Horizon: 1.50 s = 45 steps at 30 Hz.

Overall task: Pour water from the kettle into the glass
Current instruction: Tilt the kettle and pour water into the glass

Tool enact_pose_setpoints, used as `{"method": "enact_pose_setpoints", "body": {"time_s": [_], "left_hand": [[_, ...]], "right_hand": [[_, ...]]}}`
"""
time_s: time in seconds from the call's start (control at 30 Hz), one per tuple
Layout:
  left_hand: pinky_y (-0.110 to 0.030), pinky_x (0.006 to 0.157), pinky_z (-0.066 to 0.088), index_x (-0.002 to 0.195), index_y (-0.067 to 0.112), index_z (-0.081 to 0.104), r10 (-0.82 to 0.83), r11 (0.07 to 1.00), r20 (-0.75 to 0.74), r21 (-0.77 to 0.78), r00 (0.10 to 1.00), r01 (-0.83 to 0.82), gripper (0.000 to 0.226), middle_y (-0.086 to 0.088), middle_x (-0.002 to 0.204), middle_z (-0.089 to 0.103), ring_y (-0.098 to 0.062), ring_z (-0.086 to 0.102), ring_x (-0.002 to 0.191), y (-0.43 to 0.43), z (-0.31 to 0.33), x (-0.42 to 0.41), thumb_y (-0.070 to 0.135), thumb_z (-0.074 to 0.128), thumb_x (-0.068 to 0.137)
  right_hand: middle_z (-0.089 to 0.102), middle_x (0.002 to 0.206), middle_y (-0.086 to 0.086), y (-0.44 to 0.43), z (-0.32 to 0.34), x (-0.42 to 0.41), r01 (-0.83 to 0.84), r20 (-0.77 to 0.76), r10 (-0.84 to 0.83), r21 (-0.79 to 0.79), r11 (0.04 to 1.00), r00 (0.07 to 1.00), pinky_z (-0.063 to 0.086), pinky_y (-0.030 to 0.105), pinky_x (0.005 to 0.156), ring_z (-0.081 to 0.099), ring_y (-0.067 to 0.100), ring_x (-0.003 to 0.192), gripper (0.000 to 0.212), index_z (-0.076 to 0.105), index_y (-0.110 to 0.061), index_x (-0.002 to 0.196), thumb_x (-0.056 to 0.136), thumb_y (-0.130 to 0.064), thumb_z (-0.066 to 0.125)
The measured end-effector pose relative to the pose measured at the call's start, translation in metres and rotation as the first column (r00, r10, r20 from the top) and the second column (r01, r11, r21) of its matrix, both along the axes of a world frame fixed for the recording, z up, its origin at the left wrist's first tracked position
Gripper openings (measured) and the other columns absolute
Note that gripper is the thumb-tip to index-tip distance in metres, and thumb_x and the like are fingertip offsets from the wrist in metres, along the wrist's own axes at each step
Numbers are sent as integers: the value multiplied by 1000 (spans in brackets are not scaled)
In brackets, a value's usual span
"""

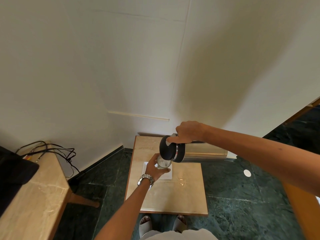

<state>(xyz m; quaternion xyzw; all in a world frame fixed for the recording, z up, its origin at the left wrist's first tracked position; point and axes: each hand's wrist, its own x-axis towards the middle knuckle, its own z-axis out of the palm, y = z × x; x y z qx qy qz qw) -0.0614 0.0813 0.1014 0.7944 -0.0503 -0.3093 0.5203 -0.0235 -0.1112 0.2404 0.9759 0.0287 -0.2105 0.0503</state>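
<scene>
Now pouring: kettle [194, 151] tipped over the glass [163, 164].

The right hand [188, 132] grips the kettle's handle; the left hand [154, 168] wraps the glass above the white tray [168, 175] on the small table [173, 196]. Next, probably level the kettle before overflow.

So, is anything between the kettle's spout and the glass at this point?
Nothing visible. The right hand tips the kettle so its black top hangs right over the glass, which the left hand holds up above the white plate. The spout itself is hidden.
</scene>
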Motion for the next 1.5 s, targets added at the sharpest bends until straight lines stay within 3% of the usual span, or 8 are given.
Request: {"method": "enact_pose_setpoints", "body": {"time_s": [0.13, 0.3, 0.53, 0.8, 0.97, 1.1, 1.3, 1.5], "left_hand": [[-49, 108, 50, 139, 10, 49, -4, 1000, 12, -2, 1000, 4, 78, -11, 139, 59, -30, 54, 129, 2, 1, -2, 7, 87, 72], [-49, 108, 50, 139, 10, 49, -1, 1000, 15, -9, 1000, 1, 77, -11, 137, 60, -30, 55, 128, 3, 1, -4, 7, 88, 71], [-51, 108, 50, 137, 9, 50, 3, 1000, 27, -22, 1000, -2, 77, -12, 136, 61, -31, 56, 126, 4, 2, -5, 6, 88, 71], [-52, 107, 50, 137, 8, 50, -7, 999, 1, -33, 1000, 7, 78, -13, 136, 60, -32, 55, 128, 4, 1, -6, 4, 89, 69], [-52, 107, 50, 138, 9, 49, -23, 999, -5, -28, 1000, 22, 79, -12, 137, 60, -31, 55, 127, 3, 0, -7, 6, 89, 70], [-50, 108, 50, 137, 9, 50, -35, 999, 6, -18, 999, 35, 77, -11, 135, 61, -30, 56, 126, 1, -1, -7, 8, 89, 70], [-46, 106, 51, 137, 10, 50, -54, 998, 13, -11, 998, 54, 78, -10, 136, 61, -29, 55, 127, 3, -5, -8, 7, 89, 70], [-44, 106, 51, 138, 11, 50, -43, 999, 17, -8, 999, 43, 80, -9, 137, 60, -29, 54, 128, 0, -6, -7, 8, 90, 69]], "right_hand": [[55, 59, -2, 0, 0, -1, -4, 13, 4, 6, 1000, 1000, 33, 25, 48, 50, 10, 54, 67, 60, -16, 75, 88, -76, 35], [57, 57, -3, -1, -1, -4, 9, 20, -10, 29, 1000, 1000, 34, 23, 49, 52, 10, 52, 63, 49, -23, 58, 88, -76, 35], [58, 58, -1, -1, 0, -6, 8, 25, -8, 13, 1000, 1000, 39, 26, 52, 52, 11, 52, 63, 50, -23, 58, 85, -77, 34], [55, 60, 0, 0, 3, -10, 11, 26, -11, -18, 1000, 1000, 33, 25, 49, 49, 12, 53, 64, 47, -22, 58, 86, -78, 33], [52, 59, -1, 3, 5, -11, 22, 11, -22, -23, 999, 1000, 41, 29, 57, 48, 13, 53, 64, 46, -21, 58, 87, -77, 34], [51, 60, -1, 5, 7, -11, 20, 3, -20, -34, 999, 1000, 37, 28, 53, 48, 13, 54, 63, 45, -22, 58, 87, -77, 33], [51, 60, -1, 6, 3, -14, 16, -19, -17, -70, 997, 1000, 36, 28, 53, 47, 13, 54, 66, 56, -16, 74, 88, -77, 34], [53, 60, 0, 5, 8, -14, 13, -14, -14, -50, 999, 1000, 30, 26, 47, 48, 12, 54, 63, 45, -21, 59, 89, -75, 35]]}}
